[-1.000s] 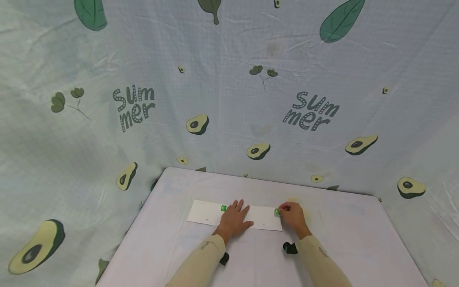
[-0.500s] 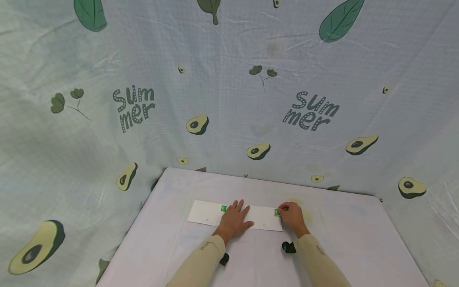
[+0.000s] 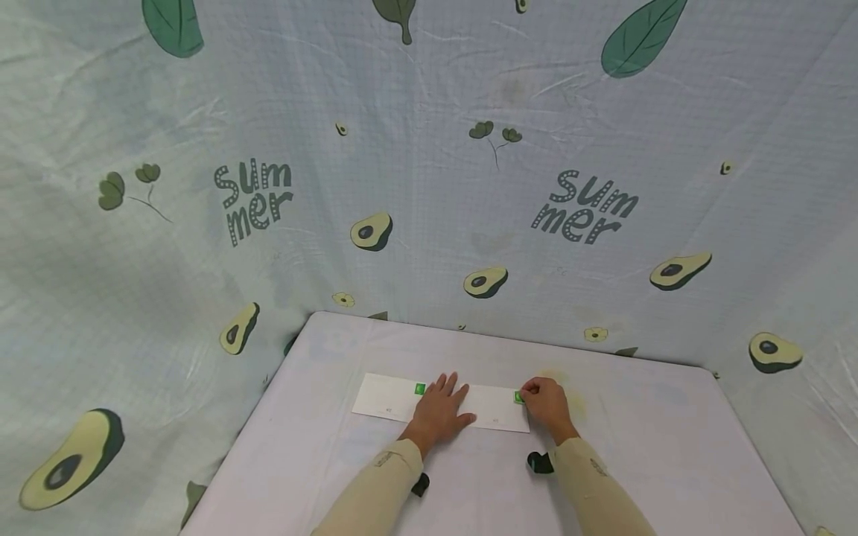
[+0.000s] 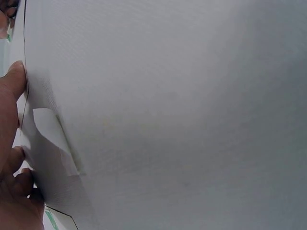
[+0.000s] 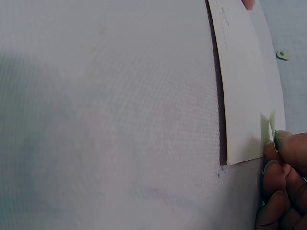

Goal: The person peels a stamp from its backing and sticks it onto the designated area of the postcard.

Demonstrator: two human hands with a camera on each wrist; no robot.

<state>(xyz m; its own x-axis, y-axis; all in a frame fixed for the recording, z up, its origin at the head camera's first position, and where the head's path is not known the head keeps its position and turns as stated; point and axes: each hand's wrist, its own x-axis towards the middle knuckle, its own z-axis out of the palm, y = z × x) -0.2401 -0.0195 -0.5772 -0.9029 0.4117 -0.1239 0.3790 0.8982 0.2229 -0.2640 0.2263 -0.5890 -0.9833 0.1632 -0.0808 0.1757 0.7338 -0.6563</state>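
A long white card strip [image 3: 496, 408] lies flat on the table; its middle is hidden under my left hand. Near its upper edge, left of that hand, is a small green square sticker [image 3: 419, 388]. My left hand [image 3: 439, 412] presses on the strip with fingers spread and straight. At the strip's upper right corner my right hand [image 3: 548, 406] pinches a second small green sticker [image 3: 519, 397] between thumb and forefinger. In the right wrist view the pinched green piece [image 5: 276, 140] stands up from the card, and the other fingers are curled below.
A pale pink-white cloth [image 3: 643, 447] covers the table. Behind it and at both sides hangs a curtain [image 3: 429, 186] printed with avocados and leaves. Black wrist-worn devices [image 3: 540, 462] sit under the sleeves. Faint marks [image 5: 224, 17] show along the strip's near edge.
The head view has shifted very slightly. Both hands hold the same places on the strip, and the right hand keeps its pinch on the green sticker.
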